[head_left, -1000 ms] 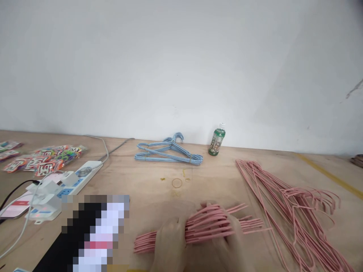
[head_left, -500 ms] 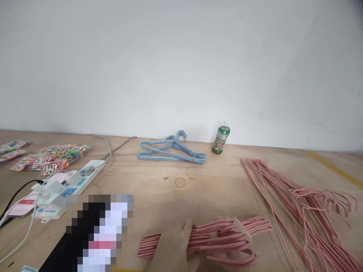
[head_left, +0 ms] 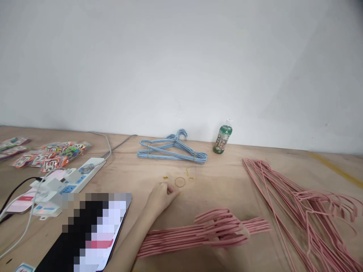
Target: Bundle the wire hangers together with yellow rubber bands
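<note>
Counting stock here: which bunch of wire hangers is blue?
The blue-striped wire hangers at the back, beside the green bottle; the front bunch and the spread bunch at right are pink.

A white power strip (head_left: 90,166) lies just below colourful plastic packets (head_left: 53,155).

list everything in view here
loose pink wire hangers: many, pink, right side of wooden table
bundled pink wire hangers: many, pink, front centre
striped wire hangers: several, blue and white, stacked by wall
plastic bottle: one, green label, by wall
rubber band: one, tan, centre of table
power strip: one, white, left
printed packets: many, multicoloured, far left
pixelated object: one, too blurred to name, front left
left hand: one, bare, beside rubber band
right hand: one, bare, blurred, at bundled hangers
</note>
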`<state>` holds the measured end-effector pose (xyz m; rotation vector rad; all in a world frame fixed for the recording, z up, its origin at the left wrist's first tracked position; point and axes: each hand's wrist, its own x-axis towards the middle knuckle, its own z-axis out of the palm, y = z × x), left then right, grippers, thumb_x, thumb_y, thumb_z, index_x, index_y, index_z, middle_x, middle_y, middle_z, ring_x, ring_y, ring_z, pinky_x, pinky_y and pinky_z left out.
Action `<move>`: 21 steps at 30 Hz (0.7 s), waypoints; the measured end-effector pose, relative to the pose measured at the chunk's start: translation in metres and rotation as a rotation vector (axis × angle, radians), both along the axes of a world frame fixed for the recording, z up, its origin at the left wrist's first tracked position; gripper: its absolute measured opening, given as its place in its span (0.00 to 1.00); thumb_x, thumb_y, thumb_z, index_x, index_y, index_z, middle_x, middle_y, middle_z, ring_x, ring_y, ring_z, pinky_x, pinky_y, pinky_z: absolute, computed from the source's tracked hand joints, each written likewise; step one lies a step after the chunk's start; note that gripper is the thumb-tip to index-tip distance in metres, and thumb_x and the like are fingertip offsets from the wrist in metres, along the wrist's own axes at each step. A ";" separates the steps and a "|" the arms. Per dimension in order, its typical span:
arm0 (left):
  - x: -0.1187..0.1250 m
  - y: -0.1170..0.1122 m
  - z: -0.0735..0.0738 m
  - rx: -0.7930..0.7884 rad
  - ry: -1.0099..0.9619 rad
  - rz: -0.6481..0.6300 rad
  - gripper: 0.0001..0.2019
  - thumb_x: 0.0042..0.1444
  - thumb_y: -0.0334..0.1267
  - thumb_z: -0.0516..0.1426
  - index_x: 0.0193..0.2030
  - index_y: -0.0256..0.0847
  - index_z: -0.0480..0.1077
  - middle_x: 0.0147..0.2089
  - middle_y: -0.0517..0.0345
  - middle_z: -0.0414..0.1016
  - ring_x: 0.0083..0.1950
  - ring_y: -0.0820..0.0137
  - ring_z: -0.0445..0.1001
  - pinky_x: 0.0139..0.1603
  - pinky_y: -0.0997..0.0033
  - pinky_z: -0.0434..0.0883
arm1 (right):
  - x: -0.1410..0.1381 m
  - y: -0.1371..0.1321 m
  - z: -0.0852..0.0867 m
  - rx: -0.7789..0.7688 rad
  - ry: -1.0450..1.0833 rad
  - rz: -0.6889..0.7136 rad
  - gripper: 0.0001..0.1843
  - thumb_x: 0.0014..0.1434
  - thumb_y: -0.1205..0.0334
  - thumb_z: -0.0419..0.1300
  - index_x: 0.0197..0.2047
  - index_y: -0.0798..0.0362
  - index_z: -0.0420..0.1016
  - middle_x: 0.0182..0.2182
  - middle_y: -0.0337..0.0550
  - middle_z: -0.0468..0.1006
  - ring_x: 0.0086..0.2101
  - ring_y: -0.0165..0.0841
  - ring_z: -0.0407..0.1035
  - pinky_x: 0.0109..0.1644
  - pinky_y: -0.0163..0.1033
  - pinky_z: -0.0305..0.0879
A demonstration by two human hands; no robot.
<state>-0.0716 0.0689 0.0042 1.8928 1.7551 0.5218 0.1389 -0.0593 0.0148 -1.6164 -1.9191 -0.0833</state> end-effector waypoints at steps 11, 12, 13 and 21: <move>0.000 -0.009 0.024 -0.169 -0.677 -0.016 0.15 0.49 0.49 0.59 0.27 0.39 0.66 0.25 0.65 0.65 0.26 0.76 0.59 0.28 0.75 0.55 | 0.000 0.002 0.007 -0.003 0.024 -0.012 0.15 0.58 0.64 0.52 0.37 0.46 0.81 0.22 0.43 0.78 0.23 0.36 0.73 0.21 0.36 0.67; -0.001 -0.011 0.026 -0.210 -0.744 -0.009 0.16 0.49 0.50 0.59 0.28 0.38 0.66 0.25 0.65 0.65 0.24 0.78 0.57 0.26 0.76 0.54 | 0.000 0.002 0.007 -0.004 0.025 -0.015 0.15 0.58 0.64 0.52 0.38 0.46 0.81 0.23 0.43 0.78 0.23 0.37 0.73 0.22 0.37 0.68; -0.002 -0.012 0.027 -0.248 -0.809 -0.001 0.17 0.49 0.51 0.60 0.28 0.38 0.65 0.25 0.65 0.65 0.23 0.79 0.55 0.24 0.77 0.52 | 0.000 0.002 0.006 -0.006 0.027 -0.016 0.15 0.57 0.63 0.52 0.39 0.46 0.81 0.23 0.43 0.78 0.23 0.38 0.74 0.22 0.38 0.68; 0.001 -0.015 0.030 -0.495 -1.191 0.056 0.16 0.51 0.50 0.58 0.31 0.40 0.62 0.25 0.65 0.68 0.16 0.83 0.48 0.20 0.78 0.48 | -0.001 0.005 0.002 0.001 0.036 -0.023 0.15 0.57 0.62 0.52 0.41 0.45 0.80 0.24 0.44 0.78 0.24 0.39 0.74 0.22 0.38 0.68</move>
